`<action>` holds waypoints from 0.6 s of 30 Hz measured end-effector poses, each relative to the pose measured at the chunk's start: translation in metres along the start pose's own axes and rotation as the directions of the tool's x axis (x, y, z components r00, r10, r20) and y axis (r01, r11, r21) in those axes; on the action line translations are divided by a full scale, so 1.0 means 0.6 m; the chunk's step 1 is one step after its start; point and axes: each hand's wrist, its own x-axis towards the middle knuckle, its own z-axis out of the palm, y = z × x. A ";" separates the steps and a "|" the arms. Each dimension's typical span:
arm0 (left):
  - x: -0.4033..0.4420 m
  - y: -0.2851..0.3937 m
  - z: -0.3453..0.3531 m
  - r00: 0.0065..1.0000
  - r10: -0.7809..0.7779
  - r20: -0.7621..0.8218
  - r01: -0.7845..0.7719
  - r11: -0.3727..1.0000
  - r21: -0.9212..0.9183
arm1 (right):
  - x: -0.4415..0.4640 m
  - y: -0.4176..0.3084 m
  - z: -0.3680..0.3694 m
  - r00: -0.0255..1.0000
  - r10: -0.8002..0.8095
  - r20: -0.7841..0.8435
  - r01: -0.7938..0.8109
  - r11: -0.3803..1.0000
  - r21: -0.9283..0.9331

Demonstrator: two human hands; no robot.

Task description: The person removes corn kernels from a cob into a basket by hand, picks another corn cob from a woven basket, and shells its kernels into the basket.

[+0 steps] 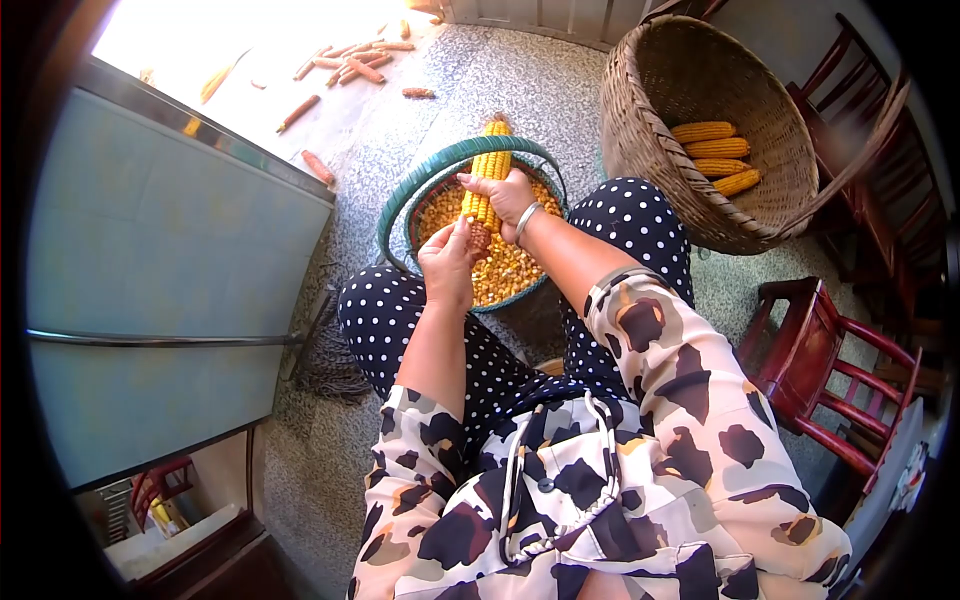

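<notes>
A yellow ear of corn is held at a tilt over a round basket with a green handle. My right hand, with a bracelet at the wrist, is closed around the middle of the ear. At its lower end, where a patch of reddish bare cob shows, the fingers of my left hand are closed on it with the thumb pressed against the kernels. Loose corn kernels fill much of the basket, which stands between my knees.
To the right, a large wicker basket holds several ears of corn. Bare cobs lie scattered on the floor at the upper left. A pale blue panel is at the left, and a red wooden chair at the right.
</notes>
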 end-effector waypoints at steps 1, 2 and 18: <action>0.001 0.000 -0.002 1.000 0.000 -0.001 0.000 1.000 0.000 | -0.001 0.000 0.001 1.000 0.001 0.001 -0.001 1.000 -0.001; 0.002 0.001 -0.004 0.999 -0.033 -0.015 0.032 0.998 -0.054 | -0.001 0.000 0.002 1.000 -0.030 0.007 0.030 0.999 -0.013; 0.001 0.001 0.006 1.000 0.010 0.025 -0.011 0.999 0.039 | -0.004 -0.003 0.005 0.999 -0.051 -0.005 0.051 0.998 -0.027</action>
